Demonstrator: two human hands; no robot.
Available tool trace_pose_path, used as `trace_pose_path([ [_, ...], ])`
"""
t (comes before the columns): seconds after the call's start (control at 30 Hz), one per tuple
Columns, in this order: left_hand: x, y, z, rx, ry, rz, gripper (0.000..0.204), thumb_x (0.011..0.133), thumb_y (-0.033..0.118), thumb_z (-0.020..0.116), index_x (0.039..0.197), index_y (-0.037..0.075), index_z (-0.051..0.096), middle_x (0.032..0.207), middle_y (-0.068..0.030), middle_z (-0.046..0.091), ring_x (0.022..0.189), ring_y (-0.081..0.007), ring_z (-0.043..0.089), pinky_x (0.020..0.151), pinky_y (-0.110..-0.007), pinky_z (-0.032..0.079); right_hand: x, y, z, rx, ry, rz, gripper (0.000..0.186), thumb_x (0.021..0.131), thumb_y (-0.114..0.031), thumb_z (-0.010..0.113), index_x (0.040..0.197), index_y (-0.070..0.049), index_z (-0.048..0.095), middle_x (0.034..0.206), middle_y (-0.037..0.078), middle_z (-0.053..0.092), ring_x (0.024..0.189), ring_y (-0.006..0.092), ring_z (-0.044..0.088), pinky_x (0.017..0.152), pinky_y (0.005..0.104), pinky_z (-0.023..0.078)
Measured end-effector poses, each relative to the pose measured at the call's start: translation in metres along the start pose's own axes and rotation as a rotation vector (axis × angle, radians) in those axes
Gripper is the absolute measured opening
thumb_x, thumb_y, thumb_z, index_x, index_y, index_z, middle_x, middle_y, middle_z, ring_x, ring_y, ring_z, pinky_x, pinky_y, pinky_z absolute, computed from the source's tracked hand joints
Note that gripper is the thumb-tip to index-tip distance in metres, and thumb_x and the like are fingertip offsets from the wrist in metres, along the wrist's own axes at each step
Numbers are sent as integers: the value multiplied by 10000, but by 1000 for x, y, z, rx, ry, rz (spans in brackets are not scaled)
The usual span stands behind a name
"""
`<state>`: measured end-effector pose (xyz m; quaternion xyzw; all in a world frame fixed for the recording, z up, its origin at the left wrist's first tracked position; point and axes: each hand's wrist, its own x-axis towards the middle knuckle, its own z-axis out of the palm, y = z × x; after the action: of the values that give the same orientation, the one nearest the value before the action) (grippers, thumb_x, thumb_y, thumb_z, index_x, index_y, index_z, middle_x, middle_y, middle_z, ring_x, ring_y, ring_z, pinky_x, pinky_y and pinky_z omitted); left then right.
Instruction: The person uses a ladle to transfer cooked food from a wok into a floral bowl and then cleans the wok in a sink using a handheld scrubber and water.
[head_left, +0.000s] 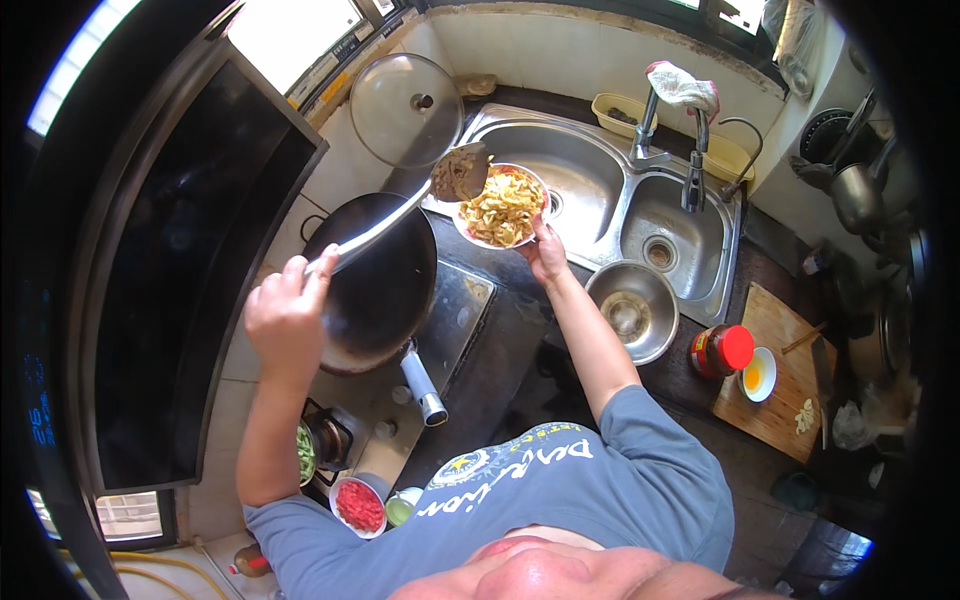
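Note:
My left hand (285, 310) is closed round the handle of a spatula (385, 228). The spatula's broad, food-smeared blade hangs at the left rim of a white bowl (480, 240). Heaped in that bowl are yellow-brown cooked pieces (505, 205), perhaps egg. My right hand (547, 252) grips the bowl by its near right side, fingers partly hidden under it, at the sink's left edge. Beneath the spatula handle sits a dark wok (370, 290) on the stove, its inside looking nearly bare. The wok's grey handle (422, 383) points toward me.
A glass lid (405, 112) leans on the wall behind the wok. The double sink (585, 150) lies right, with a steel basin (632, 312) beside it. Farther right are a red-lidded jar (722, 350), an egg bowl (758, 375) and a cutting board (775, 415). A red-food bowl (360, 505) stands near-left.

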<state>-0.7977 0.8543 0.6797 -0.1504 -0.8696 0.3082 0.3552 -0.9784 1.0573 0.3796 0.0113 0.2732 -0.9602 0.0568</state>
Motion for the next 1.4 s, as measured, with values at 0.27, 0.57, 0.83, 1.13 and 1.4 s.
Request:
trace_pose_path([
  [0.27,-69,-81,38,-664,-493,-610,497,637,-30,580,1091,173,569,960,-53,614,809,-172,597,722,-261,442,-2,2,1,2,5,33,496,815,-392,521,1167,-62,405,1085,71,522,932,206,545,740,360,494],
  [0.57,-149,-119,103,-1069,-1123,-791,466,655,-66,550,1105,53,547,837,-30,622,722,-93,557,680,-224,426,0,26,-6,-16,27,68,503,817,-363,530,1172,-37,385,1084,84,522,936,206,550,742,349,497],
  [0.83,-141,-96,152,-1095,-986,-841,435,687,51,579,1119,88,543,893,-70,627,785,-132,572,745,-251,420,5,42,-12,-49,55,90,496,820,-358,528,1162,-28,386,1077,93,526,917,208,561,737,355,502],
  [1.13,-132,-115,138,-733,-777,-736,441,682,103,604,1108,205,551,947,-99,608,867,-226,588,750,-311,443,17,49,-7,-44,22,87,498,820,-351,533,1169,-31,381,1094,90,516,947,214,546,753,371,494],
  [1.4,-173,-118,136,-518,-989,-761,467,688,87,611,1112,269,543,928,-78,614,858,-229,584,751,-318,443,32,65,-7,-68,30,117,477,823,-347,531,1176,-58,391,1093,73,516,941,202,545,739,358,496],
])
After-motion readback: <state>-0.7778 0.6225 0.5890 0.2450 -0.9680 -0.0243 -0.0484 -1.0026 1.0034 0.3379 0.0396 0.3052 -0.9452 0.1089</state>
